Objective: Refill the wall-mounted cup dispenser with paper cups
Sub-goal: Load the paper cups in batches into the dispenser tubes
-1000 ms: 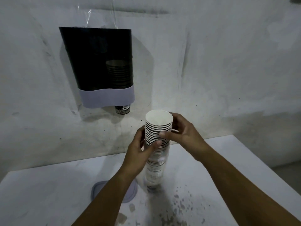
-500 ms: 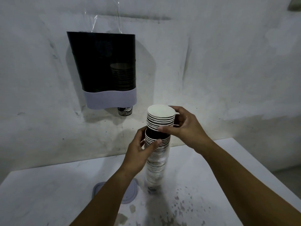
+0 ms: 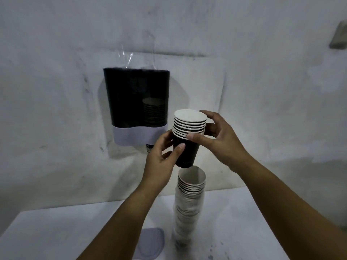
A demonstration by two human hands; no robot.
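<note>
Against the scuffed white wall, the dark, grey-banded wall-mounted cup dispenser [image 3: 138, 106] hangs at centre left, partly filled. A short nested batch of black paper cups [image 3: 187, 139], part of the tall stack [image 3: 188, 209] on the white table [image 3: 56, 231] a second ago, now floats clear above it. The right hand [image 3: 219, 139] pinches its rims and the left hand [image 3: 161, 156] closes around its base, ready to load.

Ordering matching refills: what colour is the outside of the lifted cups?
Black outside, white rims and inside, on the lifted cups; the head view shows it.
</note>
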